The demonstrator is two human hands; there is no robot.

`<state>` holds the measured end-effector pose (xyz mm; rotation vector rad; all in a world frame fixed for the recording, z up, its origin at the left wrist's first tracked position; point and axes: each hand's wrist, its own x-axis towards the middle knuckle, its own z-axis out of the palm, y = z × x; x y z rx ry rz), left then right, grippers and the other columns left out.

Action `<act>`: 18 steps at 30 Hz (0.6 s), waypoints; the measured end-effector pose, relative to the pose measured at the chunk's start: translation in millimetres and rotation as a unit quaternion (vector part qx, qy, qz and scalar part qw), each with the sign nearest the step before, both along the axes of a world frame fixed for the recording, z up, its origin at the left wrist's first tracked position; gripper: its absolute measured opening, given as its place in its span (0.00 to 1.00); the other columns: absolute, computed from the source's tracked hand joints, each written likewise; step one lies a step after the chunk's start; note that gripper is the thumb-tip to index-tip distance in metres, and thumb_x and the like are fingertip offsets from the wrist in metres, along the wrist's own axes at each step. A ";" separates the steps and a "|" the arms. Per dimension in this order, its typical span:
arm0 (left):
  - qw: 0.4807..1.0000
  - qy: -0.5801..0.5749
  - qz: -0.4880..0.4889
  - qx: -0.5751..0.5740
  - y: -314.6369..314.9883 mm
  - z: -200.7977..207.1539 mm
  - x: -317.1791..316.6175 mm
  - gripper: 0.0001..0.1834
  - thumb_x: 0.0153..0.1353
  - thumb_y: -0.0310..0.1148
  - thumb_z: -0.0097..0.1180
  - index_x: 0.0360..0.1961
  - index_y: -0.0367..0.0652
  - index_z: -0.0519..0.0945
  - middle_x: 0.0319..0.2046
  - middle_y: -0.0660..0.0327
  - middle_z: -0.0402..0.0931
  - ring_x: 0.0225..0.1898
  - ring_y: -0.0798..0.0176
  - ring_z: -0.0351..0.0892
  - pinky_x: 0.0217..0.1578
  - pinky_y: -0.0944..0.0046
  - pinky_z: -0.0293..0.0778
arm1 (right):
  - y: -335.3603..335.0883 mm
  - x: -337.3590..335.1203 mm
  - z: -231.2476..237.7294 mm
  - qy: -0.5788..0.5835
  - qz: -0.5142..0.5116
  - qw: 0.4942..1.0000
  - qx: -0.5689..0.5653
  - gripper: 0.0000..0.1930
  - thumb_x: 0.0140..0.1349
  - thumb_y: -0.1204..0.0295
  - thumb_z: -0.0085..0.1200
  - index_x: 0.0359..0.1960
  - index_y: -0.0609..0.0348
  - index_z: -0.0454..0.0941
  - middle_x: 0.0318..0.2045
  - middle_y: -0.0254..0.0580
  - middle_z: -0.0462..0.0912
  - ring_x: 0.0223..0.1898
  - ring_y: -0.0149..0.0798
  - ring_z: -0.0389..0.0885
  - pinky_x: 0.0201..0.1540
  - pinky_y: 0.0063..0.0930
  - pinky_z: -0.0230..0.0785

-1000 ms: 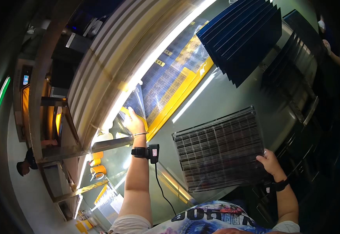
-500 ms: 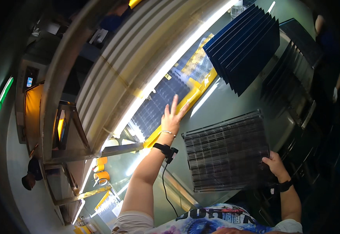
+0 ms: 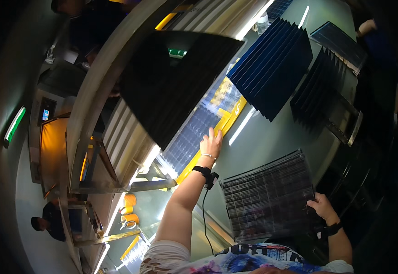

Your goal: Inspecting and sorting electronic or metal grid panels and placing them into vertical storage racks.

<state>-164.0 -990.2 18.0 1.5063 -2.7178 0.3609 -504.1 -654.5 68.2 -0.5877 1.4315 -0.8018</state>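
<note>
My right hand (image 3: 323,208) grips the right edge of a dark solar panel (image 3: 267,194) with a fine grid of lines, tilted in front of my body. Reaching forward, my left hand (image 3: 212,144) has its fingers partly spread over the yellow-taped edge (image 3: 194,170) of a lit work surface, holding nothing that I can see. Under the light there, a blue-grey gridded sheet (image 3: 190,130) shows beside the fingers. Above it, a large dark panel (image 3: 180,77) slants across the ribbed fixture; what holds it up is not visible.
A fanned row of dark blue panels (image 3: 272,68) stands on the grey-green table (image 3: 254,132) at the far right. Behind it are more black panels (image 3: 318,91) and a metal frame (image 3: 350,130). Orange tape rolls (image 3: 128,211) lie left. Other people (image 3: 48,221) are at the edges.
A large dark panel has come into view over the ribbed fixture. My left hand has drawn its fingers closer together and shifted slightly. The panel in my right hand sits a little lower.
</note>
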 end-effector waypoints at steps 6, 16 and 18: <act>0.985 0.028 0.139 0.098 -9.5 1.0 -21.0 0.24 0.56 0.47 0.46 0.47 0.39 0.68 0.44 0.47 0.69 0.38 0.45 0.75 0.36 0.54 0.74 | 0.6 -5.3 3.4 -0.018 0.003 1.000 -0.025 0.11 0.52 0.82 0.48 0.38 0.68 0.73 0.33 0.36 0.78 0.33 0.28 0.75 0.40 0.22 0.68; 0.983 -0.132 0.129 0.005 -36.9 -30.0 1.1 0.17 0.55 0.30 0.46 0.43 0.30 0.70 0.30 0.49 0.76 0.27 0.51 0.80 0.24 0.61 0.77 | 2.1 -9.4 5.9 0.014 -0.003 0.999 -0.033 0.11 0.52 0.80 0.47 0.38 0.70 0.74 0.32 0.38 0.79 0.33 0.30 0.75 0.40 0.24 0.67; 0.987 -0.087 0.113 0.072 -31.5 -18.0 -3.1 0.14 0.55 0.27 0.43 0.41 0.29 0.70 0.29 0.47 0.77 0.26 0.52 0.80 0.23 0.60 0.77 | 9.4 -11.3 10.2 0.019 -0.014 0.999 -0.039 0.11 0.52 0.80 0.47 0.38 0.69 0.75 0.32 0.37 0.79 0.33 0.30 0.75 0.40 0.23 0.68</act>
